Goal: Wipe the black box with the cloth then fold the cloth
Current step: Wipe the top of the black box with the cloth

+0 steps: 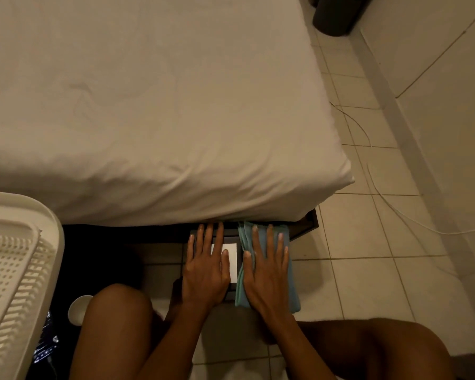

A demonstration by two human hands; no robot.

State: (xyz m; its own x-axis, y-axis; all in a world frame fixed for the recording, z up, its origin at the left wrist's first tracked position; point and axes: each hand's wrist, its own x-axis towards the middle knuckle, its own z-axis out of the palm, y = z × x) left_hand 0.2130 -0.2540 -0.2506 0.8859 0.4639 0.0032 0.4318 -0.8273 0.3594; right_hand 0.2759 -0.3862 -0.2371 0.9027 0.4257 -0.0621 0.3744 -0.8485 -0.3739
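The black box [232, 239] lies on the tiled floor just in front of the bed, with a white rectangular label on its top. My left hand [206, 272] rests flat on the box, fingers spread, covering most of its left side. A folded light blue cloth [291, 286] lies along the box's right side. My right hand [266, 270] presses flat on top of the cloth, fingers extended toward the bed. Most of the box is hidden under both hands and the cloth.
A bed with a beige sheet [162, 105] fills the upper view, on a dark frame [305, 226]. A white perforated basket [14, 270] stands at left, a small white bowl [78, 308] beside my knee. Thin cables [390, 204] run over the floor tiles at right.
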